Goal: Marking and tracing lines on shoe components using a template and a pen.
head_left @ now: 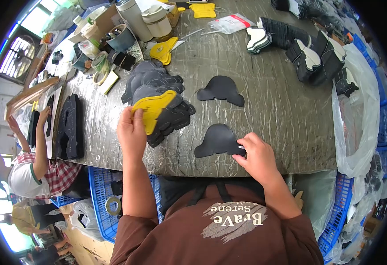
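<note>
My left hand (pixel 131 128) is closed on a yellow template (pixel 151 110) with a curved outline, thumb on top. It is held over a loose pile of dark grey, lobed cut pieces (pixel 149 81). My right hand (pixel 257 157) is at the right end of a single black cut piece (pixel 216 140), which has a rounded top and two side lobes and lies flat near the table's front edge. Its thumb and fingers are drawn together there, and a small white tip shows between them; the rest is hidden. A second black piece (pixel 221 90) of like shape lies farther back.
Another yellow template (pixel 163 50) lies behind the pile, near cups and containers (pixel 156 22). Stacks of black pieces with white tops (pixel 306 57) stand at the back right. Plastic sheeting (pixel 357 110) hangs at the right edge. A blue crate (pixel 102 201) stands below; a co-worker (pixel 34 172) is at left.
</note>
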A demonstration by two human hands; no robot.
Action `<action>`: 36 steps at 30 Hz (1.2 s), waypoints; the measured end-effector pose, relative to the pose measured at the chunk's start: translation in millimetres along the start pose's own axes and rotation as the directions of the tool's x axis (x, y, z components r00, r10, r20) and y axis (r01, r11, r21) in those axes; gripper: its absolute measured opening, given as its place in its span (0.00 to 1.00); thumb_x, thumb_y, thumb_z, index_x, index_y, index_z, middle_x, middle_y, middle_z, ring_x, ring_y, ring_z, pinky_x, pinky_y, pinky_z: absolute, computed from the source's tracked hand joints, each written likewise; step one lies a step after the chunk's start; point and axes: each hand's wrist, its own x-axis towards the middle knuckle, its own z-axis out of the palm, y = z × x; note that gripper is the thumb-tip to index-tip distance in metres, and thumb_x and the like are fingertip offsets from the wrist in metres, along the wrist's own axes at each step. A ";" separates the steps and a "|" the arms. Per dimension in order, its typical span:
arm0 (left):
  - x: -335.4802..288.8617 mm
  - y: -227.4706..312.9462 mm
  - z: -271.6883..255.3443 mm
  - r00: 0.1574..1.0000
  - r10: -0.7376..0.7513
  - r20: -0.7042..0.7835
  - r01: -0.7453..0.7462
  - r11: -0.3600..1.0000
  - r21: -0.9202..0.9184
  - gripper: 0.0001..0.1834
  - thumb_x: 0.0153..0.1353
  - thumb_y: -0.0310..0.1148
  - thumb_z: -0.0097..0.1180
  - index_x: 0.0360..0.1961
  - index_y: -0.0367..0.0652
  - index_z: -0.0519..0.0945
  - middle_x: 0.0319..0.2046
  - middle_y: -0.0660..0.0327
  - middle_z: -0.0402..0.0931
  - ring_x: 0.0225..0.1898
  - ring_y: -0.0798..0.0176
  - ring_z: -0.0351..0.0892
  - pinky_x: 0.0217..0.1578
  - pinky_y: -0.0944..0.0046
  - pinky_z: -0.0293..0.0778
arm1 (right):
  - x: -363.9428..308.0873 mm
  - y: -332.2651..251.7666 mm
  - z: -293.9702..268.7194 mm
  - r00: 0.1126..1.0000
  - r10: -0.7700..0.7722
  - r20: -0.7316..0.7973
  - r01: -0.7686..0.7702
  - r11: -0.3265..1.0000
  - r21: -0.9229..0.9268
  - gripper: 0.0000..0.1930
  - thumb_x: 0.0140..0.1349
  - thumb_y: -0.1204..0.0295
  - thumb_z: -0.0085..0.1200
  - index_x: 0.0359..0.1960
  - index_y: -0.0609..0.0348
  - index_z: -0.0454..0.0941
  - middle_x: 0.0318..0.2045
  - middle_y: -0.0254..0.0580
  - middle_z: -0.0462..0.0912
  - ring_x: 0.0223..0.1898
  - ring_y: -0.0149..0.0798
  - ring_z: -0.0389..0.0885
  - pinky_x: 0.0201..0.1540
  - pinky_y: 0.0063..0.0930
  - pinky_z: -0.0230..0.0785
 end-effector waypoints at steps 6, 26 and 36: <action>-51.2 45.6 55.8 0.806 -0.074 0.587 0.151 0.985 -0.084 0.16 0.56 0.30 0.64 0.44 0.32 0.80 0.28 0.57 0.81 0.30 0.68 0.79 0.33 0.66 0.75 | 0.7 -3.7 7.2 0.978 -0.109 -0.180 0.115 0.993 0.024 0.29 0.42 0.65 0.72 0.48 0.60 0.76 0.39 0.39 0.74 0.40 0.44 0.79 0.41 0.38 0.73; -97.4 40.9 46.6 0.776 0.333 0.536 -0.403 0.915 0.016 0.18 0.45 0.25 0.69 0.39 0.33 0.82 0.50 0.50 0.77 0.43 0.48 0.74 0.45 0.54 0.74 | -3.7 1.7 14.8 0.976 -0.097 -0.196 0.118 0.988 0.097 0.20 0.46 0.70 0.69 0.41 0.62 0.79 0.36 0.40 0.74 0.37 0.45 0.78 0.38 0.38 0.73; -101.3 42.7 47.4 0.773 0.341 0.535 -0.408 0.913 0.006 0.17 0.45 0.25 0.69 0.38 0.35 0.82 0.50 0.50 0.78 0.39 0.48 0.74 0.42 0.54 0.73 | -4.9 2.2 15.7 0.974 -0.102 -0.200 0.121 0.989 0.088 0.20 0.46 0.71 0.68 0.42 0.62 0.79 0.36 0.41 0.74 0.37 0.45 0.78 0.39 0.38 0.72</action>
